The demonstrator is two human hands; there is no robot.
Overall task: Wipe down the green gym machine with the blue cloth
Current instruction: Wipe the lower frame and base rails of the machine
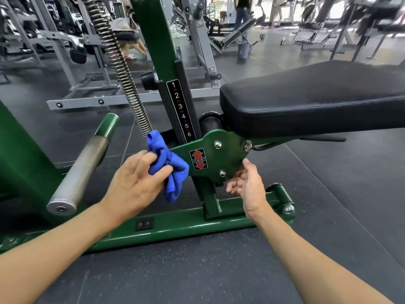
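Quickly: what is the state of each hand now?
Left hand: grips the cloth.
Right hand: fingers loosely curled, holds nothing, beside the green plate.

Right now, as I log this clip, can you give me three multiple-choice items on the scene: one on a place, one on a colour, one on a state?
1. Where is the blue cloth?
A) on the seat pad
B) on the floor
C) against the green bracket plate, just below the spring

2. What colour are the arrows on the TO SELECT label?
A) red
B) yellow
C) white

3. What is the left hand doing?
A) resting flat on the floor
B) gripping the cloth
C) holding the knurled bar

Answers:
1 C: the cloth is bunched at the plate's left end.
2 A: both arrows are red on a black ground.
3 B: its fingers and thumb curl round the cloth.
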